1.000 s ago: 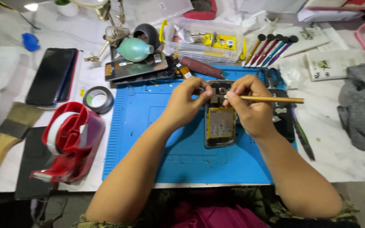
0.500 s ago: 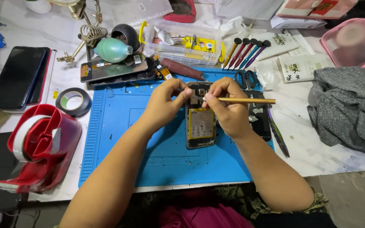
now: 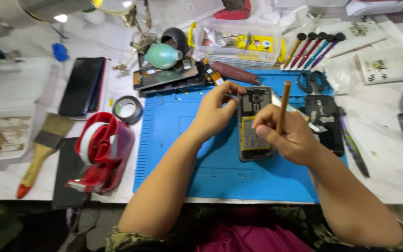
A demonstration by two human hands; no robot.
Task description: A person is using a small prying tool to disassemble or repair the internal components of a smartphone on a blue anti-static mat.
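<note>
Blue mat [image 3: 201, 163] covers your worktop [image 3: 388, 154], red tape dispenser [image 3: 101, 156] off to its left. The opened phone [image 3: 253, 123] lies on the mat. Your left hand [image 3: 215, 112] pinches at its top edge; your right hand [image 3: 288, 135] grips a wooden stick [image 3: 283, 106] upright.

Opened phone [image 3: 253, 126] on mat [image 3: 201, 163]

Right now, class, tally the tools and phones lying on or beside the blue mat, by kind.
Opened phones on the blue mat: 2
Closed dark phones: 1
Screwdrivers: 5
Scissors: 1
Paintbrushes: 1
Tape dispensers: 1
Total: 11
</note>
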